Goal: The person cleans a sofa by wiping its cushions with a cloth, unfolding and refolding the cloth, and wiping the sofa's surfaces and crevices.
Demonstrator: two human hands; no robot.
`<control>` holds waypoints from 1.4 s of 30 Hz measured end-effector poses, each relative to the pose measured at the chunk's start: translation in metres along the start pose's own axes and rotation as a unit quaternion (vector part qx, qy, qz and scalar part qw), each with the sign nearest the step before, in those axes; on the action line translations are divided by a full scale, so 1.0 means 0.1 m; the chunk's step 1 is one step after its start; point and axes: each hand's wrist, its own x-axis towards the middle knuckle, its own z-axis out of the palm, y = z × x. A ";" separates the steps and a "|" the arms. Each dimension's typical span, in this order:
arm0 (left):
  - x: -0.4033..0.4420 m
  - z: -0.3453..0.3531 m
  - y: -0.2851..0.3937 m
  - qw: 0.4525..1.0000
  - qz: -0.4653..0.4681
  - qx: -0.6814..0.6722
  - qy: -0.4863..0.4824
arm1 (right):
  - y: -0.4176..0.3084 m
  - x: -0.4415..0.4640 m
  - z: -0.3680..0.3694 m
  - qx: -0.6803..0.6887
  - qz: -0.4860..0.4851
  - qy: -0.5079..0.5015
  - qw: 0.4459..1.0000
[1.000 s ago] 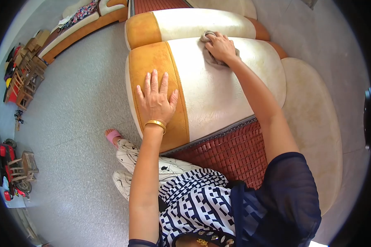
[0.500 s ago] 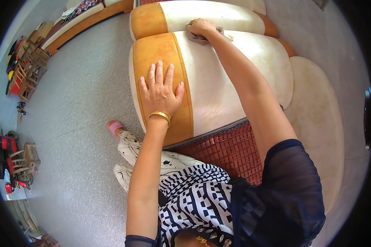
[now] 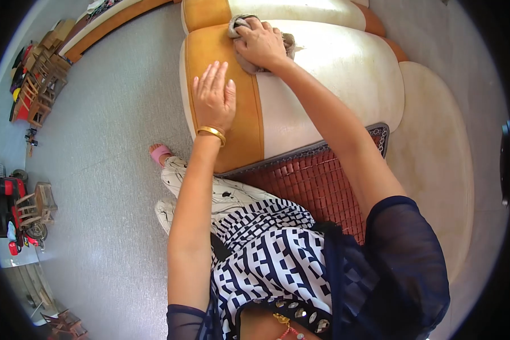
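A grey-brown cloth lies bunched under my right hand, whose fingers press and grip it against the top of the sofa armrest. The armrest is cream with an orange band along its left end. Over that band is my left hand, fingers stretched out and nothing in it; whether the palm touches the surface I cannot tell. A gold bangle circles the left wrist.
A reddish-brown woven seat mat covers the seat in front of the armrest. Another cream and orange cushion section adjoins at the back. Wooden chairs and a red machine stand across the grey floor at left.
My right hand has moved left and nearer with the cloth, from the gap between cushions onto the armrest. My left hand's fingers have drawn closer together, and the view has shifted.
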 end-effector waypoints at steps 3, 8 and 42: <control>-0.07 -0.10 -0.11 0.996 0.013 -0.090 0.004 | -0.23 -0.40 -0.20 0.026 -0.021 0.025 0.999; -0.67 -0.25 -0.34 1.000 -0.016 -0.002 0.007 | -0.69 -1.16 -0.44 0.014 -0.043 0.087 0.995; -1.06 0.00 -0.20 0.936 -0.285 -0.170 0.114 | -0.39 -2.04 -0.28 -0.010 0.119 0.161 0.980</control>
